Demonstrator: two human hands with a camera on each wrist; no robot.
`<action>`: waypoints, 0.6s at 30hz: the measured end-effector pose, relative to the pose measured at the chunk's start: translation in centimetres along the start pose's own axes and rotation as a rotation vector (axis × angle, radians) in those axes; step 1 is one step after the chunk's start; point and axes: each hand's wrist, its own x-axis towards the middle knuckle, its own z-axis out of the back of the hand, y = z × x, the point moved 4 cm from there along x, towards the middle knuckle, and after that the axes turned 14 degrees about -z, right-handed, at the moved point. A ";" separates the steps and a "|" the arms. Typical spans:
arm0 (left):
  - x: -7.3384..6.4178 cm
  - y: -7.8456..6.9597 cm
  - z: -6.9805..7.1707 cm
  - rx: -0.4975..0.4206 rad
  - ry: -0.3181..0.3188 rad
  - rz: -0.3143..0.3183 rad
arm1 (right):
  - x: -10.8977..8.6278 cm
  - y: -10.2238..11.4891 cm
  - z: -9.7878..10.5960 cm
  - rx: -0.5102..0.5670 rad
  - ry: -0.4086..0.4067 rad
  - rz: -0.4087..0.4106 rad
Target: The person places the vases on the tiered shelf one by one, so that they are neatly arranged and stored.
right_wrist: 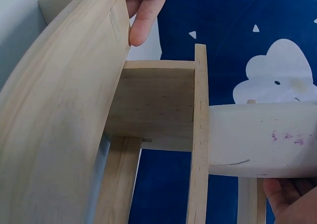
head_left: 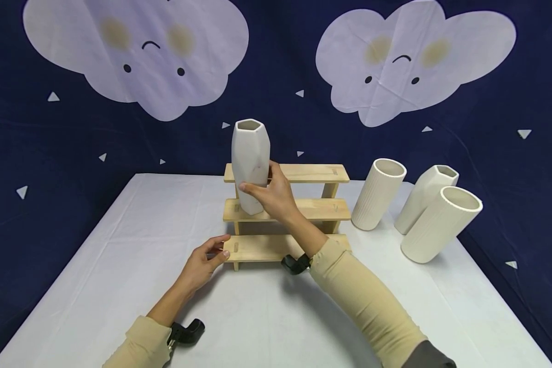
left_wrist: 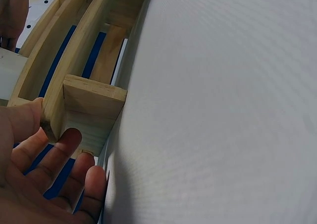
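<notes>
My right hand (head_left: 276,197) grips a white faceted vase (head_left: 250,153) around its lower half, thumb in front. The vase stands upright, its base at the left end of the middle step of a three-step wooden display stand (head_left: 257,248). In the right wrist view the vase (right_wrist: 247,135) meets the middle board, and pink specks and a dark line mark its side. My left hand (head_left: 202,263) holds the left end of the lowest step. In the left wrist view that hand's thumb (left_wrist: 27,117) presses the board's end, with the fingers spread beneath it.
On the right of the white-covered table (head_left: 165,214) stand a ribbed cylindrical vase (head_left: 378,194), a second faceted vase (head_left: 423,197) and a cream cylindrical vase (head_left: 437,230). A dark blue cloth (head_left: 276,112) with printed clouds hangs behind the table.
</notes>
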 end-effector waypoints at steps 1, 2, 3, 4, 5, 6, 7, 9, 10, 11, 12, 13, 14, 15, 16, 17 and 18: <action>0.0 0.0 0.0 0.001 0.000 -0.001 | 0.0 0.0 0.0 0.001 0.001 0.002; 0.0 0.0 0.0 0.000 0.000 -0.001 | 0.0 0.0 0.0 0.000 0.002 0.004; 0.0 0.0 0.0 0.001 -0.001 -0.001 | 0.0 0.0 0.0 -0.001 0.004 0.005; 0.0 0.0 0.0 -0.001 -0.001 0.001 | 0.0 0.1 0.0 -0.002 0.006 0.006; 0.0 0.0 0.0 -0.002 -0.002 0.002 | 0.0 0.1 -0.1 -0.003 0.008 0.006; 0.0 0.0 0.0 -0.003 -0.004 0.003 | 0.0 0.1 -0.1 -0.003 0.011 0.005; 0.0 0.0 0.0 -0.004 -0.004 0.005 | 0.0 0.1 -0.1 -0.004 0.015 0.006; -0.1 0.0 0.0 -0.007 -0.003 0.007 | 0.0 0.1 -0.1 -0.003 0.022 0.003; -0.1 0.0 0.0 -0.008 -0.002 0.007 | -0.1 0.1 -0.1 -0.002 0.027 0.002; -0.1 0.0 0.0 -0.008 -0.001 0.007 | -0.1 0.1 0.0 0.001 0.031 0.001; -0.1 0.0 0.0 -0.009 -0.001 0.006 | -0.1 0.0 0.0 0.000 0.033 0.000; -0.1 0.0 0.0 -0.010 0.000 0.007 | -0.2 0.0 0.1 -0.001 0.035 0.000; -0.1 0.0 0.0 -0.011 0.000 0.006 | -0.2 -0.1 0.1 -0.003 0.035 0.001; -0.1 0.0 0.0 -0.011 0.001 0.005 | -0.3 -0.1 0.2 -0.004 0.035 0.001; -0.1 0.0 0.0 -0.011 0.000 0.003 | -0.4 -0.2 0.3 -0.005 0.035 0.006; -0.1 0.0 0.0 -0.010 0.000 0.000 | -0.4 -0.2 0.4 -0.012 0.031 0.012; -0.1 0.0 0.0 -0.009 -0.001 -0.002 | -0.5 -0.3 0.5 -0.018 0.028 0.019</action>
